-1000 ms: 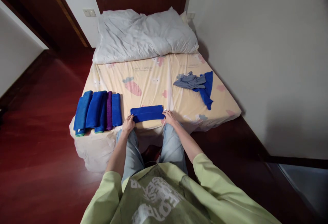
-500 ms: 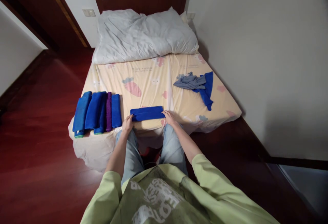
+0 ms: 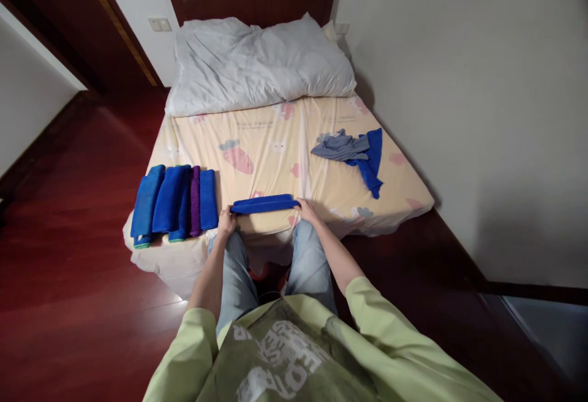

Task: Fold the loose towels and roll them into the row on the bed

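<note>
Left hand (image 3: 226, 222): pinch grip. Right hand (image 3: 305, 209): pinch grip, apart from left. Left forearm (image 3: 207, 276), right forearm (image 3: 335, 252): slanted outward behind the hands.

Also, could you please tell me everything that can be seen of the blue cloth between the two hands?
The blue cloth is plain deep blue and looks like soft towel fabric. It is folded into a long, narrow strip with a fold line running lengthwise, and lies crosswise near the front edge of the bed. The left hand grips its left end, the right hand its right end. Whether its near edge is lifted is hard to tell.
</note>
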`<state>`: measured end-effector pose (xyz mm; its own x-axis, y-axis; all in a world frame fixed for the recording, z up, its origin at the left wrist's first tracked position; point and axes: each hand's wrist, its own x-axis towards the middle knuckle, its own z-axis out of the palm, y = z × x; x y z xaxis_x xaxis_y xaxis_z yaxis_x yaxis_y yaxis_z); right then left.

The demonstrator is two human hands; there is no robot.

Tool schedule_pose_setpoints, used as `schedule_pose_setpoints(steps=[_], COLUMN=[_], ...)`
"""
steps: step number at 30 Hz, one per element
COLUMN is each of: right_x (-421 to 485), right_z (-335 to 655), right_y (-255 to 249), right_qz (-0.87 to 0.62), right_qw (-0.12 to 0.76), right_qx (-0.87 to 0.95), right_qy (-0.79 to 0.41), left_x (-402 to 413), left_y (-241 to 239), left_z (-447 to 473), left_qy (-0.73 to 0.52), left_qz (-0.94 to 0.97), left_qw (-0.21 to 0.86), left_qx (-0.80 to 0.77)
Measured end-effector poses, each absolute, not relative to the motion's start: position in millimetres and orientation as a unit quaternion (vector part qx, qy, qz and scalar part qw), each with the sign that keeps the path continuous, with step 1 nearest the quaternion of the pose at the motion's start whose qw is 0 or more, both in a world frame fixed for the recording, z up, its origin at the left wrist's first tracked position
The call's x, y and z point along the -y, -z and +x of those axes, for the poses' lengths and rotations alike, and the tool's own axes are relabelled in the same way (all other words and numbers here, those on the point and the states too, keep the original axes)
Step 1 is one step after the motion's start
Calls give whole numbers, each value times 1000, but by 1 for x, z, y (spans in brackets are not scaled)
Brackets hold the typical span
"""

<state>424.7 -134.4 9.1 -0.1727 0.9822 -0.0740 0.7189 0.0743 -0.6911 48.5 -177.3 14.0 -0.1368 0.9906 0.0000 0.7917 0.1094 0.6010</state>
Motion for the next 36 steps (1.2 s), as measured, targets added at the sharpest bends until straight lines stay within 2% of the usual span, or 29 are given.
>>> schedule_pose_setpoints(steps=[16, 27, 32, 36], right_x=[128, 134, 137, 137], right_z=[421, 416, 412, 407], right_y=[-1, -9, -22, -26], right_qz=[-638, -643, -596, -515], right_qw=[161, 141, 146, 110], right_qx=[686, 710, 775, 838], right_qy=[-310, -251, -152, -145], left_x=[176, 176, 174, 174], left_y=[-16, -23, -23, -21], left_z=[54, 59, 59, 58], left_qy=[-207, -152, -159, -161], left_qz=[588, 606, 651, 734], left_qw=[178, 128, 69, 97], left_qx=[-762, -770, -739, -652])
